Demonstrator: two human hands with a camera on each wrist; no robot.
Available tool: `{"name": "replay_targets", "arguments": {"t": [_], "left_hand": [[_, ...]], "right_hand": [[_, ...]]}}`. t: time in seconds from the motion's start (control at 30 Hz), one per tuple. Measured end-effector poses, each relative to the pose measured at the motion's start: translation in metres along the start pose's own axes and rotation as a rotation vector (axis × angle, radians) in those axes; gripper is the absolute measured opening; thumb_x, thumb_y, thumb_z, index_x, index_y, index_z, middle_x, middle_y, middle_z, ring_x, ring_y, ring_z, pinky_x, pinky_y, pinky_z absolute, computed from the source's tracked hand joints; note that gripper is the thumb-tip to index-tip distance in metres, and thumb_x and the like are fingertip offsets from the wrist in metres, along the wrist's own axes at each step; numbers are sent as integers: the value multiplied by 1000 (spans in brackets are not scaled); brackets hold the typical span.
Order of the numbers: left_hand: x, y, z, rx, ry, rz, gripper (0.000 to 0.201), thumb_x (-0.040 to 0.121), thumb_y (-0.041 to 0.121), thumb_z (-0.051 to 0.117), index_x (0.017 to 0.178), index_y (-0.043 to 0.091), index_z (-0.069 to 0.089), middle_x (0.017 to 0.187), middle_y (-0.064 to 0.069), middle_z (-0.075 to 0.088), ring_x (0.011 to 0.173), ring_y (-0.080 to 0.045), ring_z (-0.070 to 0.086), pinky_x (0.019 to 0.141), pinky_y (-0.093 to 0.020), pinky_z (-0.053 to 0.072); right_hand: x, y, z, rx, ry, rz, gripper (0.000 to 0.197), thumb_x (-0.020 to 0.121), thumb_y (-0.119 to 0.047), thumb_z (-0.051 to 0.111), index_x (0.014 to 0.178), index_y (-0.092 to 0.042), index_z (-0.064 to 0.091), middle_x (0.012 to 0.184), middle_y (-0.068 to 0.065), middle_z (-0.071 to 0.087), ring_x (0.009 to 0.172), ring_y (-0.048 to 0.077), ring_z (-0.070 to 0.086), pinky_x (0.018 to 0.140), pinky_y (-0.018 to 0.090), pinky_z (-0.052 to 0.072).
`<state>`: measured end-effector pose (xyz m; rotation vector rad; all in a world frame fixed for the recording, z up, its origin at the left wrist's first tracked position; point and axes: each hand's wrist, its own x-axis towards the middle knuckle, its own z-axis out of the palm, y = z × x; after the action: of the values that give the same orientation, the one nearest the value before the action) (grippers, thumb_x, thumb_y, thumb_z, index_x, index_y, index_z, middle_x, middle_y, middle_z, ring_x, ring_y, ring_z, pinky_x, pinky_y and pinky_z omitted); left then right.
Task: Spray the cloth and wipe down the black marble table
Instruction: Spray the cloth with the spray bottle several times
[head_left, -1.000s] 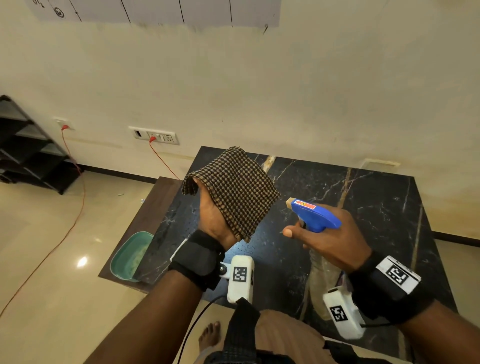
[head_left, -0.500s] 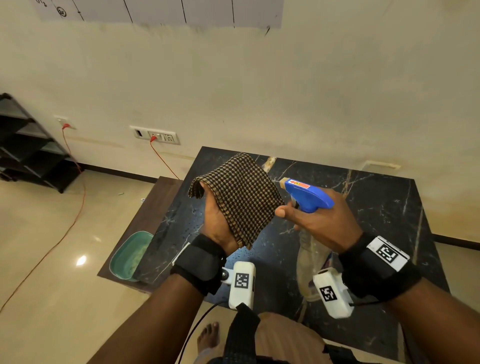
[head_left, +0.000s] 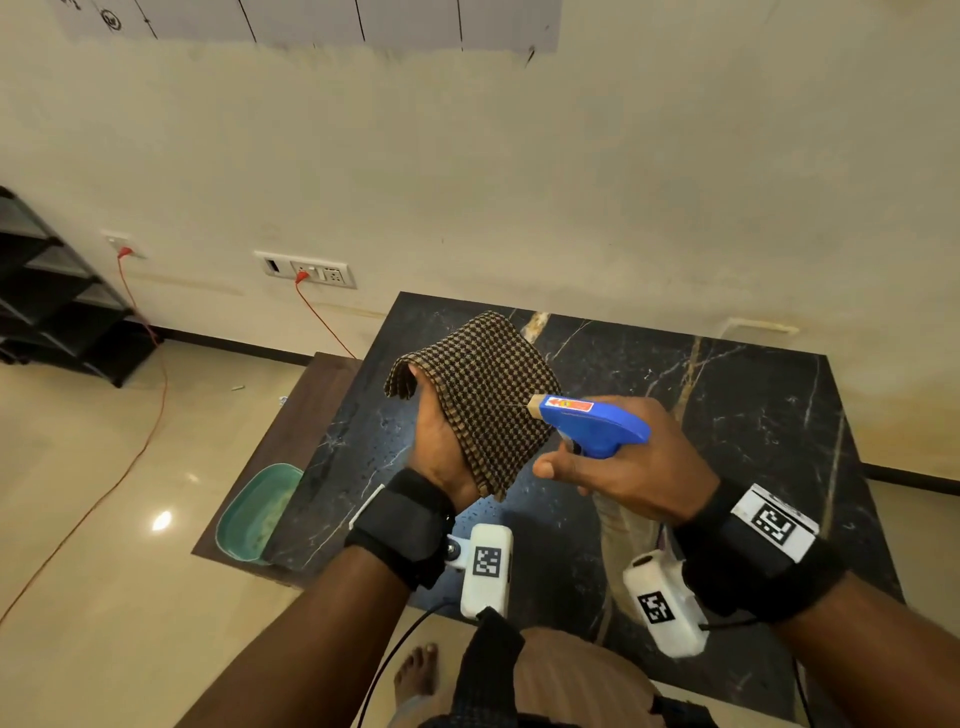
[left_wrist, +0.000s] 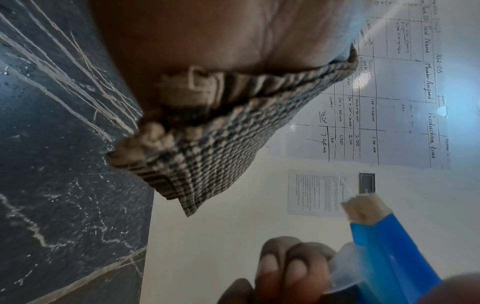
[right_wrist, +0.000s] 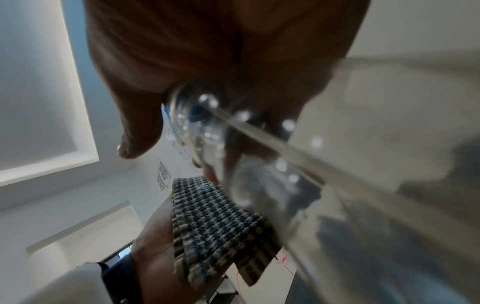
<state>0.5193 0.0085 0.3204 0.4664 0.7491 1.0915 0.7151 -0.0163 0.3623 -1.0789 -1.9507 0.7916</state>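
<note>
- Cloth (head_left: 478, 400): just one, a brown-and-black checked rag folded into layers, draped over the left hand (head_left: 441, 447) and held up in the air above the black marble table (head_left: 727, 415). It isn't touching the tabletop.
- That left hand is raised with the palm side under the rag; fingers are tucked behind the fabric gripping it, and the left wrist view shows the folded edge bunched against the palm.
- One spray bottle (head_left: 592, 423), blue trigger head with a tan nozzle tip and a clear body. Right hand (head_left: 639, 467) is wrapped around its neck, two fingers (left_wrist: 283, 265) curled over the trigger.
- Nozzle tip is right up against the rag's face, pretty much touching it in the head view.
- One table, dark slab with pale veins, speckled with little droplets near the left side.
- Off to the left, lower down: one green tub (head_left: 254, 514) on a brown surface beside the slab.
- Two red cords (head_left: 156, 395) plugged into wall sockets, one black shelf rack (head_left: 57, 296) in the corner.
- Two wrist straps, one per arm, each with a white camera box.
</note>
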Motion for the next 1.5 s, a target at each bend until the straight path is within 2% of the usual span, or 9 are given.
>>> {"name": "replay_targets", "arguments": {"t": [0.3, 0.53, 0.67, 0.77, 0.9, 1.07, 1.27, 1.37, 1.5], "left_hand": [[1, -6, 4, 9, -11, -18, 96, 74, 83, 29, 148, 23, 42, 146, -15, 50, 131, -36, 51, 106, -56, 43], [9, -10, 16, -12, 17, -36, 87, 82, 80, 18, 141, 24, 50, 139, -10, 58, 122, -31, 59, 91, -48, 51], [17, -15, 25, 15, 25, -52, 84, 88, 78, 11, 137, 25, 53, 131, -6, 64, 114, -27, 64, 88, -46, 52], [24, -21, 32, 34, 15, -81, 83, 89, 78, 9, 134, 25, 54, 125, -4, 68, 109, -25, 68, 83, -43, 55], [31, -30, 38, 28, 10, -119, 87, 85, 81, 13, 140, 25, 51, 132, -7, 62, 117, -29, 62, 88, -46, 52], [37, -42, 45, 38, 2, -185, 90, 85, 82, 14, 145, 24, 45, 142, -10, 55, 127, -33, 54, 101, -52, 45], [41, -57, 55, 103, -5, -235, 78, 87, 78, 13, 124, 28, 60, 119, -2, 72, 110, -26, 67, 94, -48, 49], [42, -59, 55, 122, 4, -257, 74, 89, 76, 14, 119, 28, 61, 114, -1, 72, 106, -24, 68, 90, -45, 49], [40, -60, 51, 147, 28, -269, 71, 88, 76, 15, 117, 29, 60, 110, 0, 73, 102, -22, 70, 83, -42, 48]], "right_hand": [[-6, 19, -8, -22, 193, 156, 57, 70, -69, 71, 61, -13, 61, 55, 1, 60, 54, 17, 58, 56, 28, 49], [-40, 37, -21, -69, 282, 195, 51, 73, -59, 77, 59, -14, 58, 54, -2, 57, 52, 18, 54, 53, 36, 47], [-58, 40, -22, -7, 287, 241, 44, 69, -61, 76, 65, -18, 65, 64, -5, 64, 59, 14, 61, 58, 27, 50], [-68, 44, -25, 16, 339, 303, 46, 67, -57, 80, 62, -15, 61, 59, 3, 62, 54, 21, 59, 58, 43, 53], [-81, 54, -32, 69, 378, 332, 43, 69, -53, 82, 71, -13, 67, 65, 4, 65, 59, 25, 62, 62, 49, 56], [-91, 65, -48, 6, 412, 355, 43, 68, -56, 80, 71, -14, 67, 65, 0, 65, 60, 19, 63, 61, 38, 56], [-111, 80, -68, 153, 470, 416, 44, 66, -48, 77, 98, -18, 72, 90, 0, 73, 83, 12, 71, 78, 21, 55], [-118, 100, -76, 173, 606, 492, 46, 69, -46, 77, 102, -14, 71, 95, 4, 73, 87, 21, 71, 82, 33, 58], [-119, 132, -88, 122, 785, 575, 23, 83, -19, 79, 103, -14, 69, 100, 7, 72, 90, 27, 70, 88, 48, 58]]}}
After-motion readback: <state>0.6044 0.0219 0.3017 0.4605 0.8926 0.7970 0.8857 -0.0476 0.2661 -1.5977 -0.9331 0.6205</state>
